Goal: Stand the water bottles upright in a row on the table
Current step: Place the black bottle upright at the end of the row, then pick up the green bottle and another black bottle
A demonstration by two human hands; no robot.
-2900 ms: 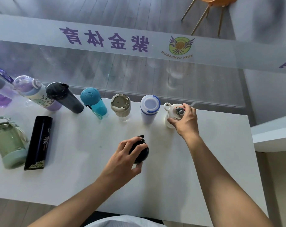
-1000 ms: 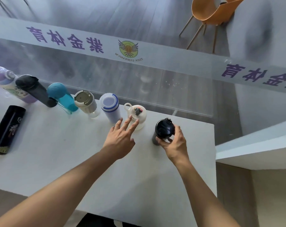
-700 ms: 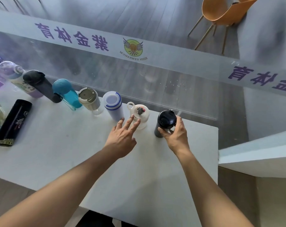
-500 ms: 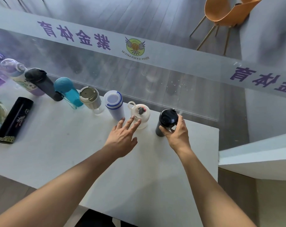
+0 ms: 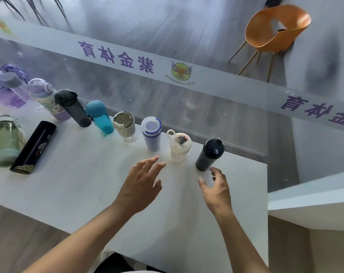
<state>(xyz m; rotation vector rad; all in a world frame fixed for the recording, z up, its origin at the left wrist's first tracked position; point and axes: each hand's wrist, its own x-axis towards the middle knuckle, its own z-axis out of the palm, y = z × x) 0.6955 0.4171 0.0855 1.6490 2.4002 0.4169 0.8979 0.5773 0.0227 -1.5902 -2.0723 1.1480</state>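
Black-lidded dark bottle (image 5: 209,154) stands upright, untouched.

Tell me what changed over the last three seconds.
The black shaker bottle went from the left hand at mid-table to the right hand, which stood it at the row's right end and let go. Both hands are now empty. The other upright bottles and the two lying bottles stayed put.
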